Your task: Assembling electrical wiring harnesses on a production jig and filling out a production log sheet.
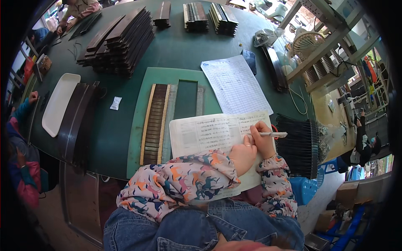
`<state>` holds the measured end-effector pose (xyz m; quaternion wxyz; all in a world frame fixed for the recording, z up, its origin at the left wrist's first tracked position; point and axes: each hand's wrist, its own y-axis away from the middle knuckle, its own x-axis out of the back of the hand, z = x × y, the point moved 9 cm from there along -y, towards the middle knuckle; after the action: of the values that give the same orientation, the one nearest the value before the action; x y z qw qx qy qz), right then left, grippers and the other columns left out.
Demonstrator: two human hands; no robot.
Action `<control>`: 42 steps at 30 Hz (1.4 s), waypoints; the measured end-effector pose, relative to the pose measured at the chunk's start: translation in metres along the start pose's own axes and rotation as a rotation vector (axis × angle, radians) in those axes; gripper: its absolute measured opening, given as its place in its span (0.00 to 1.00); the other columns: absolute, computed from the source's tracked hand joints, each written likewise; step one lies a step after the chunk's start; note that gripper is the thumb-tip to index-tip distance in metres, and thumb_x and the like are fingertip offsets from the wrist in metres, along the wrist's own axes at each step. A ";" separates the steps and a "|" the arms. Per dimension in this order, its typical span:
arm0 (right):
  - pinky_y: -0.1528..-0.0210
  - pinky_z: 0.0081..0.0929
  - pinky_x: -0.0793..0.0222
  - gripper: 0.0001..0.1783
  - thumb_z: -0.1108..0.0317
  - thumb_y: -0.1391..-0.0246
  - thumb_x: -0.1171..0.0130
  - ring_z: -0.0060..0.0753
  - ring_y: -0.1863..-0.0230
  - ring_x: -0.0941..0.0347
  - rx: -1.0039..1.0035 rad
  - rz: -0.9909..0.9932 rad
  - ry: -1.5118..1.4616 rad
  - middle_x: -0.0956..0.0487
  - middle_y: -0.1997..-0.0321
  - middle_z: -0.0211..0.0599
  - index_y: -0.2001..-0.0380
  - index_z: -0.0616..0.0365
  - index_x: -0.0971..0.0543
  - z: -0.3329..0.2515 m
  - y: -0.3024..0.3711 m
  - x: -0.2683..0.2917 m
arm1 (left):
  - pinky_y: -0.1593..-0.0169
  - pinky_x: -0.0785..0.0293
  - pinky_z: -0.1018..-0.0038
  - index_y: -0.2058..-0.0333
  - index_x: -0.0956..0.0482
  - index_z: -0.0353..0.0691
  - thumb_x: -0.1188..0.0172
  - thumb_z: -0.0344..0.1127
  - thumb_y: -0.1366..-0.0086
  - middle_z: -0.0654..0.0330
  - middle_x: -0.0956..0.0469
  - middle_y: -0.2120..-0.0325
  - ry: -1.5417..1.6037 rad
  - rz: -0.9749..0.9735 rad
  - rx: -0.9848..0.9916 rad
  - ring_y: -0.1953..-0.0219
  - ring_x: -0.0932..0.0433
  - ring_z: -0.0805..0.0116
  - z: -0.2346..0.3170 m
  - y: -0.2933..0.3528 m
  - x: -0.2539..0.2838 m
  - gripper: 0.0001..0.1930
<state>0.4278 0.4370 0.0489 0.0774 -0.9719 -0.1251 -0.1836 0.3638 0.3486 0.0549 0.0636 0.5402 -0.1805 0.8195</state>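
Note:
An open notebook [197, 138] with handwritten lines lies in front of me, partly over a green board [140, 125]. My right hand [264, 142] is closed around a pen [274, 134], its fingers low over the right-hand page. My left hand [243, 157], with a ring on one finger, rests on that page beside my right hand. Its fingers reach toward the pen hand and hold nothing that I can see. Beyond the notebook lies a gridded paper sheet [236, 83] with handwriting. A framed row of dark strips [155, 121] sits on the green board.
Stacks of dark strips [119, 44] stand at the far left, with smaller bundles [196, 16] behind. A white tray [61, 104] and curved dark strips [77, 121] lie left. Black strips [297, 144] adjoin the notebook. A phone [249, 60] touches the sheet. People [79, 10] sit around the table.

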 end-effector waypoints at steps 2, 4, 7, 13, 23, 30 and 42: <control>0.82 0.17 0.49 0.11 0.70 0.44 0.43 0.09 0.82 0.42 -0.025 -0.013 0.005 0.31 0.85 0.23 0.78 0.60 0.30 0.000 0.001 0.000 | 0.78 0.25 0.63 0.65 0.24 0.35 0.49 0.34 0.43 0.27 0.31 0.51 0.024 -0.011 -0.005 0.76 0.19 0.57 0.001 0.000 -0.002 0.11; 0.82 0.17 0.50 0.12 0.70 0.44 0.43 0.09 0.82 0.43 -0.030 -0.014 0.007 0.32 0.85 0.22 0.78 0.60 0.30 0.008 0.000 0.002 | 0.77 0.24 0.65 0.65 0.26 0.34 0.47 0.33 0.45 0.28 0.30 0.52 0.003 0.011 -0.011 0.78 0.20 0.57 0.002 0.000 0.003 0.11; 0.81 0.19 0.47 0.12 0.69 0.45 0.42 0.12 0.81 0.42 0.016 0.022 0.076 0.32 0.85 0.23 0.79 0.60 0.30 -0.001 -0.009 0.002 | 0.77 0.24 0.65 0.67 0.25 0.35 0.47 0.33 0.46 0.28 0.29 0.53 -0.009 0.056 -0.015 0.78 0.20 0.56 -0.003 -0.007 0.002 0.09; 0.82 0.16 0.47 0.11 0.68 0.44 0.42 0.10 0.82 0.43 -0.060 0.019 0.000 0.31 0.84 0.21 0.78 0.59 0.29 -0.001 -0.018 -0.002 | 0.77 0.24 0.65 0.68 0.25 0.31 0.47 0.31 0.46 0.27 0.30 0.52 -0.035 0.003 -0.017 0.77 0.19 0.53 -0.009 -0.013 0.010 0.09; 0.80 0.15 0.45 0.10 0.69 0.44 0.41 0.10 0.80 0.41 -0.036 0.013 0.035 0.30 0.83 0.22 0.77 0.59 0.28 -0.001 -0.007 -0.004 | 0.77 0.24 0.65 0.69 0.26 0.31 0.47 0.31 0.47 0.26 0.30 0.53 -0.041 0.014 -0.034 0.78 0.19 0.53 -0.002 -0.004 0.007 0.09; 0.79 0.15 0.46 0.11 0.69 0.45 0.40 0.10 0.80 0.42 -0.032 0.017 0.052 0.30 0.82 0.22 0.77 0.59 0.28 -0.001 -0.008 -0.004 | 0.77 0.24 0.66 0.70 0.26 0.31 0.46 0.30 0.47 0.25 0.30 0.54 -0.044 -0.005 -0.049 0.78 0.19 0.54 -0.002 -0.006 0.007 0.08; 0.80 0.16 0.47 0.10 0.69 0.45 0.40 0.10 0.80 0.42 -0.007 0.033 0.068 0.30 0.83 0.22 0.78 0.59 0.28 -0.001 -0.010 -0.003 | 0.78 0.25 0.66 0.70 0.26 0.31 0.46 0.30 0.47 0.28 0.29 0.55 -0.014 -0.018 -0.037 0.78 0.20 0.54 -0.004 -0.007 0.006 0.08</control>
<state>0.4223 0.4458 0.0496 0.0810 -0.9673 -0.1059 -0.2156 0.3597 0.3560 0.0608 0.0799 0.5463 -0.1912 0.8116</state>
